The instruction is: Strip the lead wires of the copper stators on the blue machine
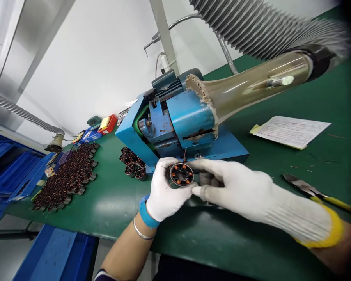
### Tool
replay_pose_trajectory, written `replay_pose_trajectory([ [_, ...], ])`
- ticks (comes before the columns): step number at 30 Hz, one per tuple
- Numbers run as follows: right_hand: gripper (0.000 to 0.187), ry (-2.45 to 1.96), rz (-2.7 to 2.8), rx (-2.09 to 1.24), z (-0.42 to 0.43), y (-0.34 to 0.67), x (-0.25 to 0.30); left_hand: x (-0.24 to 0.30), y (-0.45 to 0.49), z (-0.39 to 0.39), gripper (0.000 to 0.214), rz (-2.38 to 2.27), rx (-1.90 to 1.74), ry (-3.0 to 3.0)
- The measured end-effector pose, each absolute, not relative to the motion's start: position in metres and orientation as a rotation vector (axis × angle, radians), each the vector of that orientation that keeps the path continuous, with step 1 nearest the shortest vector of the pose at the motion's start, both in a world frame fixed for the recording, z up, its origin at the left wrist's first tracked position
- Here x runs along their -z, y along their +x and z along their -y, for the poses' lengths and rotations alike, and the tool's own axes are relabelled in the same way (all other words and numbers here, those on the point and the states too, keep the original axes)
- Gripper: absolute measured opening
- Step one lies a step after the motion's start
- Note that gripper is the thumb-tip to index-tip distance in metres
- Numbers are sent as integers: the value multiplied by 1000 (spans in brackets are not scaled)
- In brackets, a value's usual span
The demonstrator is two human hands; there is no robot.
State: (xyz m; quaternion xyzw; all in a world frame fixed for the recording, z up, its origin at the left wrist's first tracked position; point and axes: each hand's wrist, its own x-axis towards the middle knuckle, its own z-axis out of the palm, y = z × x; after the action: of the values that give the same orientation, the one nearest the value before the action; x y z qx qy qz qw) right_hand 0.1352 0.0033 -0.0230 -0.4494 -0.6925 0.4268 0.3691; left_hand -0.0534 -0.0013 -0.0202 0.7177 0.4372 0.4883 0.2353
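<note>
Both gloved hands, your left hand (166, 191) and right hand (232, 187), clench their fingers on a copper-wound stator (181, 174) just before the blue machine (190, 117) on the worktop (114, 210).

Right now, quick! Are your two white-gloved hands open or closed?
White-gloved left hand: closed, holding a round metal stator with copper windings.
White-gloved right hand: closed, gripping that stator from the other side.
</note>
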Motion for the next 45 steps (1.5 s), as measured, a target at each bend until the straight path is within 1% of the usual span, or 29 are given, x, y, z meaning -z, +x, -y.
replay_pose_trajectory([
  [1, 26, -1158, 1791, -1124, -5, 140, 22, 21, -54, 1, 49, -1183, -1335, 1964],
  [2, 23, -1156, 1784, -1137, -6, 143, 20, 22, -55, 1, 49, -1163, -1325, 1965],
  [6, 43, -1166, 1512, -1204, -8, 150, 13, 22, -52, 3, 51, -1099, -1281, 1941],
  [9, 41, -1102, 1038, -1259, -14, 151, 8, 25, -50, 5, 49, -1177, -1327, 1898],
  [11, 36, -1094, 805, -1209, -17, 151, 7, 28, -49, 7, 48, -1275, -1373, 1857],
  [12, 35, -1123, 801, -1192, -17, 150, 7, 31, -49, 8, 48, -1318, -1385, 1839],
  [14, 36, -1185, 1000, -1209, -14, 144, 11, 35, -47, 11, 51, -1370, -1391, 1831],
  [16, 45, -1147, 1278, -1233, -6, 132, 18, 40, -46, 13, 60, -1356, -1360, 1885],
  [18, 54, -1043, 1407, -1197, 1, 120, 26, 43, -43, 12, 67, -1321, -1327, 1970],
  [20, 61, -977, 1403, -1174, 2, 112, 34, 43, -40, 7, 63, -1298, -1323, 2052],
  [24, 65, -925, 1273, -1211, -11, 109, 37, 34, -30, -10, 49, -1326, -1376, 2124],
  [28, 65, -862, 1207, -1234, -22, 112, 29, 18, -19, -20, 41, -1396, -1366, 2137],
  [35, 51, -727, 1111, -1290, -24, 115, 24, 6, -12, -25, 40, -1401, -1330, 2192],
  [41, 48, -741, 1056, -1273, -25, 119, 35, 5, -6, -28, 37, -1413, -1311, 2214],
  [45, 54, -780, 1036, -1294, -22, 119, 35, 4, -6, -26, 34, -1357, -1338, 2234],
])
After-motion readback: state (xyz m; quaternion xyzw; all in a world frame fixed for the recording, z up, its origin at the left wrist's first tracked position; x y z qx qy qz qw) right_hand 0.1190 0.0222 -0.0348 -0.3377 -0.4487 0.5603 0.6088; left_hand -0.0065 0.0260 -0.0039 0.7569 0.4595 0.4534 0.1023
